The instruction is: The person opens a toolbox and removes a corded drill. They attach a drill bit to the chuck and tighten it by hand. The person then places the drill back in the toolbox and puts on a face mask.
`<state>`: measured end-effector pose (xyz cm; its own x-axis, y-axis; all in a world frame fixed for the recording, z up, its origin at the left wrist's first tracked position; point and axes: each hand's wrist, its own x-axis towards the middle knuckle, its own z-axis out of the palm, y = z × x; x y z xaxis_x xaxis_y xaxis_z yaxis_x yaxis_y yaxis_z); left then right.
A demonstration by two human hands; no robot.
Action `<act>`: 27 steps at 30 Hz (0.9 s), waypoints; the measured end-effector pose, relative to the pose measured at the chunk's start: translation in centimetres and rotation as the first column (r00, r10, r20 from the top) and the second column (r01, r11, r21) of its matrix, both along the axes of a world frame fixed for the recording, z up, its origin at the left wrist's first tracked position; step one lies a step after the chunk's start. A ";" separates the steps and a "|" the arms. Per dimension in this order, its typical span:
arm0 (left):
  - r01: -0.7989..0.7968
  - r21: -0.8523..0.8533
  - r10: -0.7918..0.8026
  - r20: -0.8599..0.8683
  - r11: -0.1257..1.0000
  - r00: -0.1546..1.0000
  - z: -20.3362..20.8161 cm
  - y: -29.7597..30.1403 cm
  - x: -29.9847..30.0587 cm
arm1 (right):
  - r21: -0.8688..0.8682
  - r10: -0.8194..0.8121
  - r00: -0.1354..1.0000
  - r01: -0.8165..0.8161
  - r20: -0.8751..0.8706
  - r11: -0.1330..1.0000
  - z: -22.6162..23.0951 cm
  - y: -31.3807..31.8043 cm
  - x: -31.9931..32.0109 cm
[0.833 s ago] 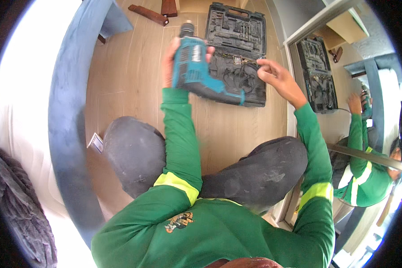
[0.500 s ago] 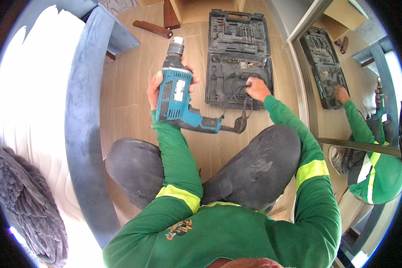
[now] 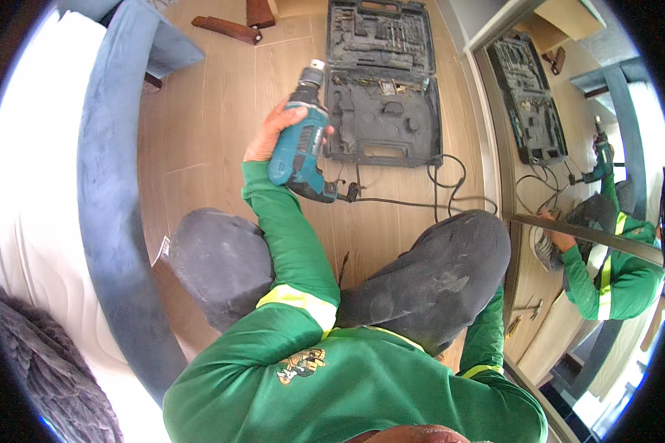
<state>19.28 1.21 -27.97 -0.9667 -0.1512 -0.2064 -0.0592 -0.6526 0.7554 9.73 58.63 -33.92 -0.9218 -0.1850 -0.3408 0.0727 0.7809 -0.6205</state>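
Note:
My left hand point(image 3: 267, 134) is wrapped round the body of a blue and black corded power drill point(image 3: 300, 146), its chuck pointing away from me. The drill's black cord point(image 3: 391, 201) runs right from the handle across the floor and loops beside my right knee. My right hand is hidden behind that knee; only its reflection point(image 3: 556, 227) shows in the mirror, close to the reflected cord, with its fingers too small to read. Beyond the drill lies an open black tool case point(image 3: 383, 151), with bits and small accessories in its lid and lower half.
A mirrored door point(image 3: 521, 159) stands along the right side. To the left are a blue padded bed frame point(image 3: 111, 162) and a white mattress point(image 3: 33, 170). Dark red-brown wooden pieces point(image 3: 225, 28) lie at the far left. A thin dark bit point(image 3: 343, 267) rests between my legs.
My right hand has left the case and drawn back behind my knee. The cord has come out of the case onto the floor. The drill has turned and shifted slightly right in my left hand.

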 end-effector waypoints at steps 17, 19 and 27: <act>-0.110 -0.009 0.108 -0.119 0.994 0.987 1.3 -0.5 0.8 | 0.397 -0.055 0.995 0.082 -0.079 0.914 -3.4 -4.2 -3.5; -0.018 0.076 0.037 -0.263 0.997 0.964 0.8 -0.6 -0.4 | 0.508 0.008 0.998 0.027 -0.068 0.861 -3.5 -6.1 -4.0; 0.265 0.242 -0.057 -0.628 0.933 0.776 -0.5 -2.9 -2.0 | 0.130 0.373 0.927 -0.375 0.042 0.918 -7.1 -11.8 -4.5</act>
